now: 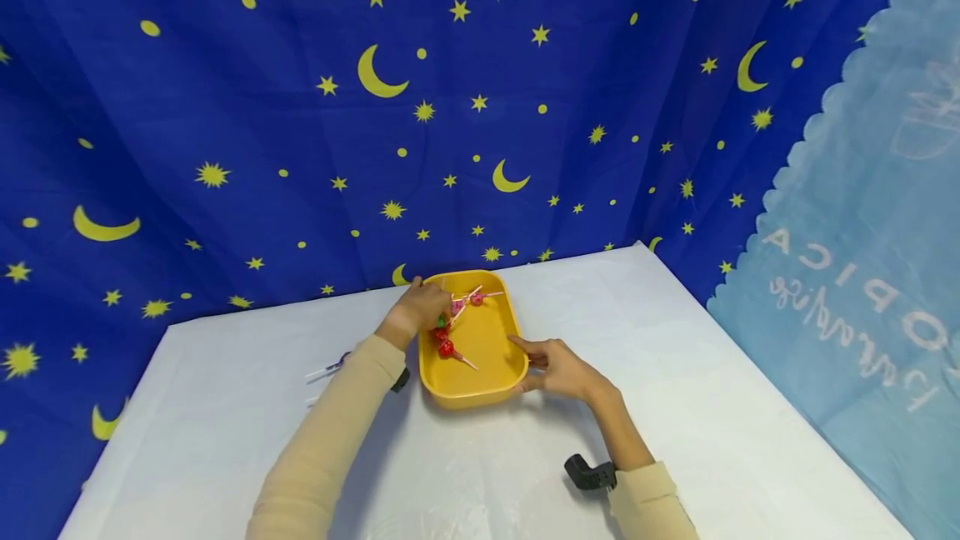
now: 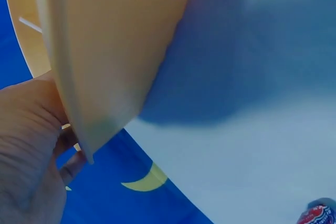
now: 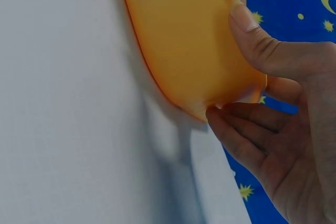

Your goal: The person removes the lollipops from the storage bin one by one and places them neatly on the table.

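A yellow plastic tray with raised walls is at the middle of the table's far part. Inside it, toward the left, lie several wrapped lollipops, among them a red one and a pink one. My left hand grips the tray's far left rim; in the left wrist view its thumb side is over the edge and its fingers are outside. With my right hand I hold the near right corner. The right wrist view shows that thumb at the rim and the fingers against the outer wall.
Left of the tray, partly behind my left forearm, a dark purple lollipop lies on the white table. A red and blue wrapper shows at the left wrist view's corner. A blue curtain hangs right behind the table's far edge.
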Available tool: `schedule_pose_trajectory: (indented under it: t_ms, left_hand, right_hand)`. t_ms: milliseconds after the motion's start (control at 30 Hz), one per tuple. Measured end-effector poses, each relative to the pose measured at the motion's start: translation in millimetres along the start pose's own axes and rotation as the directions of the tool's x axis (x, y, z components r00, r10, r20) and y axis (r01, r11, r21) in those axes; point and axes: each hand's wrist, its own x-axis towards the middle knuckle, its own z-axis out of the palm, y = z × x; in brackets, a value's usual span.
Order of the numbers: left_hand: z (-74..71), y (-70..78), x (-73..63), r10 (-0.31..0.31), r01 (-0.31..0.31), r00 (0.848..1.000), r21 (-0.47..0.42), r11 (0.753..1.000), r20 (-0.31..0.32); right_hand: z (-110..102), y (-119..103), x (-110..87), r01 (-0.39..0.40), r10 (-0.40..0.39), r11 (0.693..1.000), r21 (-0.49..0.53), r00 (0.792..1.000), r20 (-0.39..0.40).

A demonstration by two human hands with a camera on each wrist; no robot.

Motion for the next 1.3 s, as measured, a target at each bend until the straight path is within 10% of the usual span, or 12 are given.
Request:
schedule_pose_trajectory:
  t_ms: [267,733,1300]
  left_hand:
    - [1.5,4.7,-4.0,0.019,-0.021,1.0,-0.09,0.996,-0.023]
    - [12.4,6.8,-11.3,0.095,-0.095,0.992,0.002,0.995,-0.089]
    - [15.1,6.2,-21.2,0.042,-0.082,0.983,-0.226,0.971,-0.177]
  right_hand:
    - [-1,1,-0.4,0.006,-0.006,1.0,0.017,1.0,0.001]
    - [0,0,-0.4,0.006,-0.006,1.0,0.023,1.0,0.002]
    - [0,1,1.2,0.015,-0.015,0.999,0.048,1.0,0.008]
